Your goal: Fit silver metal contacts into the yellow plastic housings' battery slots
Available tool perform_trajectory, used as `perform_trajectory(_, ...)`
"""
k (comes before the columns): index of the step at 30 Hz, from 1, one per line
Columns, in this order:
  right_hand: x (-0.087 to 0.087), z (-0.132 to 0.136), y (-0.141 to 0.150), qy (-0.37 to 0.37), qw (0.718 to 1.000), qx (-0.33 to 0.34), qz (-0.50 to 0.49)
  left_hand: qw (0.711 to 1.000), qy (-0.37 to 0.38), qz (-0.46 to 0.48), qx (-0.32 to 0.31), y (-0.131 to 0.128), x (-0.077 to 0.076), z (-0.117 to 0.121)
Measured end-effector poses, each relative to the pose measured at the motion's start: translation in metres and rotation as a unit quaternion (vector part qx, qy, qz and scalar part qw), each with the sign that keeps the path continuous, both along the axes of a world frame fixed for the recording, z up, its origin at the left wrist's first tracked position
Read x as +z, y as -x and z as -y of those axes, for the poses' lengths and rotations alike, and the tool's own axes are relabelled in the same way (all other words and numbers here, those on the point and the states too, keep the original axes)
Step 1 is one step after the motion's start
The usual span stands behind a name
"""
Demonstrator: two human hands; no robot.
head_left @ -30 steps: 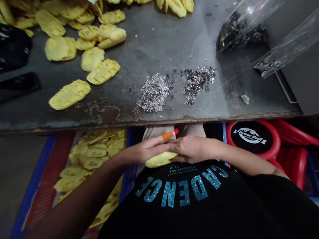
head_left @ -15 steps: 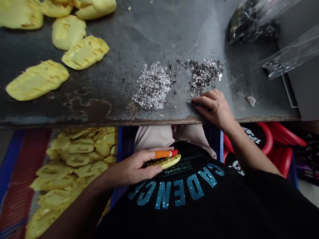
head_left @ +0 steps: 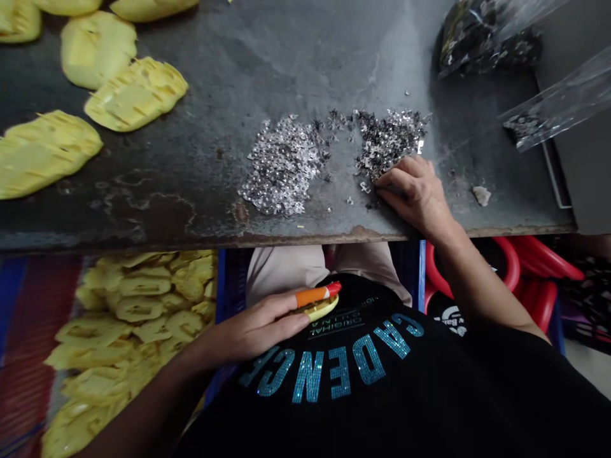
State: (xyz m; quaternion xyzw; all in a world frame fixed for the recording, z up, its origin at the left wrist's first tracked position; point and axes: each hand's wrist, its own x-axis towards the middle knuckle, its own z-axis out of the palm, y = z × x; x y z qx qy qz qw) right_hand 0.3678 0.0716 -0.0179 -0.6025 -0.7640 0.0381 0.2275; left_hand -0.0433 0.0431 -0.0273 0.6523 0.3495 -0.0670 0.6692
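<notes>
My left hand [head_left: 260, 323] rests at my lap, closed around a yellow oval moulded plastic shell [head_left: 324, 309], its thumb on the near side. An orange and red cover [head_left: 312, 295] sits over one of its fingers. On the table, my right hand [head_left: 416, 192] has its fingertips pinched together at the near edge of a pile of small dark and silver metal clips [head_left: 389, 140]. Whatever lies between those fingertips is hidden. To the left spreads a second pile of small, shinier silver metal clips [head_left: 284, 166].
Several yellow shells [head_left: 138, 94] lie on the dark table [head_left: 286, 57] at left. More yellow shells [head_left: 143, 308] fill a space below its edge. Plastic bags of metal parts [head_left: 487, 44] stand at back right. A whitish lump [head_left: 482, 195] and red-rimmed items [head_left: 513, 261] are at right.
My right hand has shifted slightly right and up, its fingers drawing into a pinch. Loose clips now show left of it. The view has turned, so the shells on the table appear further left.
</notes>
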Motion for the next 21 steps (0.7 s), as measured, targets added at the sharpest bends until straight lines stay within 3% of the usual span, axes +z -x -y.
perform_trajectory(3,0.004,0.017,-0.009,0.000,1.000,-0.021,-0.014,0.984,0.116,0.003,0.133,0.001,-0.009,0.004)
perform_trajectory(5,0.006,0.028,-0.015,-0.001,0.999,-0.036,-0.028,0.955,0.156,0.028,0.251,0.001,-0.016,0.003)
perform_trajectory(7,0.007,0.033,-0.017,-0.005,0.998,-0.041,-0.042,0.924,0.179,0.073,0.330,0.002,-0.021,-0.001)
perform_trajectory(10,0.004,0.026,-0.010,-0.007,0.999,-0.033,-0.043,0.900,0.226,0.109,0.357,0.005,-0.018,-0.007)
perform_trajectory(16,0.005,-0.002,0.008,0.034,0.999,0.008,0.015,0.866,0.254,0.151,0.403,-0.011,0.011,-0.007)
perform_trajectory(21,0.024,0.014,-0.009,0.070,0.997,-0.018,0.010,0.827,0.291,0.268,0.400,-0.038,0.024,-0.006)
